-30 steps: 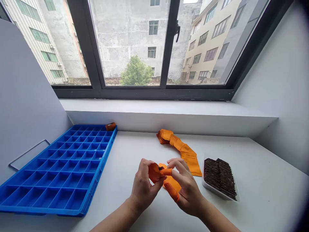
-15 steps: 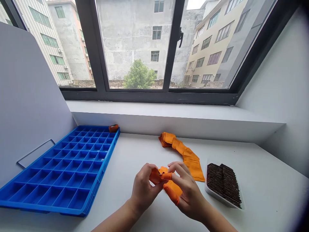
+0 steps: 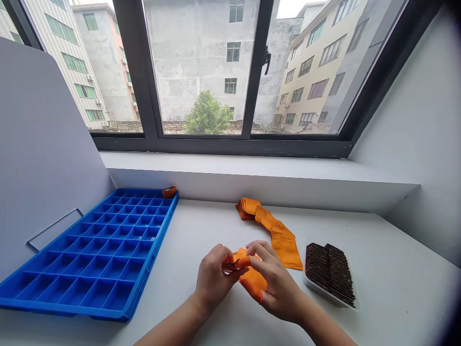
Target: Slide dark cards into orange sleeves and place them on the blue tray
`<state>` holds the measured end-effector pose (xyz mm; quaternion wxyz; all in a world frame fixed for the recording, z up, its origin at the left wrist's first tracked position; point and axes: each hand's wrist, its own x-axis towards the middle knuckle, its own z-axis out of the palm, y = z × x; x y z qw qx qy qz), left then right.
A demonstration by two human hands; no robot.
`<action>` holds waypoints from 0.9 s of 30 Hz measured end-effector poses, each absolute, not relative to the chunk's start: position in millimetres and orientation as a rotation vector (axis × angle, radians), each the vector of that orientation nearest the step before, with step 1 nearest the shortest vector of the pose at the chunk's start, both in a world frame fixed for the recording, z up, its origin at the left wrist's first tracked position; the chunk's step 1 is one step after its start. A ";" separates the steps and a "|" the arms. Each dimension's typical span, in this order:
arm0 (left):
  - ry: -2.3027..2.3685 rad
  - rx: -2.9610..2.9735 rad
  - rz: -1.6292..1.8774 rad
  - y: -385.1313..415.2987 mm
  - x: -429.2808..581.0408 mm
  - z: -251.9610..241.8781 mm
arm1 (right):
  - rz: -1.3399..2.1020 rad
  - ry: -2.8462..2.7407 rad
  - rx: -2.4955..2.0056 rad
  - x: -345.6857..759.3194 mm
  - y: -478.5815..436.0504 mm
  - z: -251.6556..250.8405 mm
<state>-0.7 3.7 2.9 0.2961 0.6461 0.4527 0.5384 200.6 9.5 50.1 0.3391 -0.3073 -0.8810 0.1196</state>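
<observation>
Orange pouch [image 3: 230,262] pinched between both hands, low over white table [image 3: 201,226]. Left hand [image 3: 212,278] closed on pouch; right hand [image 3: 279,288], orange cots [image 3: 252,291] on fingertips, gripped its other end. Fanned row of orange pieces [image 3: 277,233] just beyond. Dark squares [image 3: 329,271] to right, blue compartment tray [image 3: 93,254] to left.

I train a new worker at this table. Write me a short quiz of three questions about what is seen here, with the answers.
1. True or false: the blue tray lies to the left of both hands.
2. What do the left hand and the right hand hold between them? A) a small orange piece B) a metal spoon C) a white cup
3. Fill in: the dark squares lie to the ___ of the row of orange pieces.

Key: 1 true; 2 A; 3 right.
</observation>
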 end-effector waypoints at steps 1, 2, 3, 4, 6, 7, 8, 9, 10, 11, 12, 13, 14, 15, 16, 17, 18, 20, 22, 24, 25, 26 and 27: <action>1.200 1.733 1.424 3.8 -1.0 2.3 | 0.313 -2.296 -0.799 200.6 9.5 50.2; 1.196 1.746 1.416 3.8 -1.2 1.8 | 0.318 -2.299 -0.798 200.4 9.4 50.4; 1.191 1.758 1.407 3.7 -1.3 1.1 | 0.324 -2.302 -0.796 200.1 9.3 50.6; 1.183 1.770 1.398 3.5 -1.2 0.4 | 0.331 -2.303 -0.794 199.7 9.1 50.8; 1.167 1.789 1.386 3.2 -0.8 -0.8 | 0.350 -2.302 -0.790 198.8 8.5 51.2; 1.163 1.796 1.383 2.9 -0.4 -1.2 | 0.357 -2.300 -0.788 198.4 8.1 51.4; 1.159 1.801 1.381 2.6 0.0 -1.3 | 0.361 -2.297 -0.787 198.0 7.7 51.5; 1.157 1.804 1.379 2.3 0.3 -1.0 | 0.362 -2.293 -0.785 197.8 7.3 51.6; 1.155 1.806 1.377 2.0 0.7 -0.4 | 0.361 -2.290 -0.784 197.7 7.0 51.7; 1.149 1.807 1.375 1.7 0.9 0.5 | 0.359 -2.287 -0.783 197.7 6.7 51.7; 1.141 1.810 1.375 1.4 1.1 1.6 | 0.356 -2.284 -0.780 197.8 6.6 51.6; 1.137 1.819 1.381 1.2 1.2 2.6 | 0.353 -2.282 -0.776 197.9 6.6 51.4; 1.139 1.834 1.391 1.1 1.2 3.5 | 0.349 -2.281 -0.773 198.2 6.7 51.2; 1.147 1.855 1.402 1.2 1.1 4.1 | 0.344 -2.279 -0.771 198.4 6.8 50.8; 1.159 1.880 1.410 1.3 1.1 4.4 | 0.340 -2.279 -0.771 198.5 7.1 50.3; 1.172 1.902 1.413 1.6 1.0 4.3 | 0.336 -2.280 -0.772 198.7 7.4 49.8; 1.184 1.920 1.410 1.8 1.0 3.9 | 0.333 -2.282 -0.773 198.7 7.7 49.3; 1.197 1.952 1.392 2.2 1.1 2.9 | 0.331 -2.287 -0.775 198.7 8.3 48.3; 1.210 1.991 1.370 2.0 1.4 2.3 | 0.333 -2.286 -0.781 198.6 8.6 47.5; 1.212 2.024 1.339 1.5 1.7 2.4 | 0.339 -2.284 -0.791 198.5 8.7 46.8; 1.208 2.031 1.324 1.1 1.9 2.7 | 0.343 -2.285 -0.796 198.5 8.8 46.4; 1.201 2.031 1.312 0.8 2.0 2.9 | 0.346 -2.288 -0.799 198.5 8.8 46.0; 1.196 2.027 1.304 0.6 2.1 3.1 | 0.348 -2.292 -0.800 198.6 8.8 45.5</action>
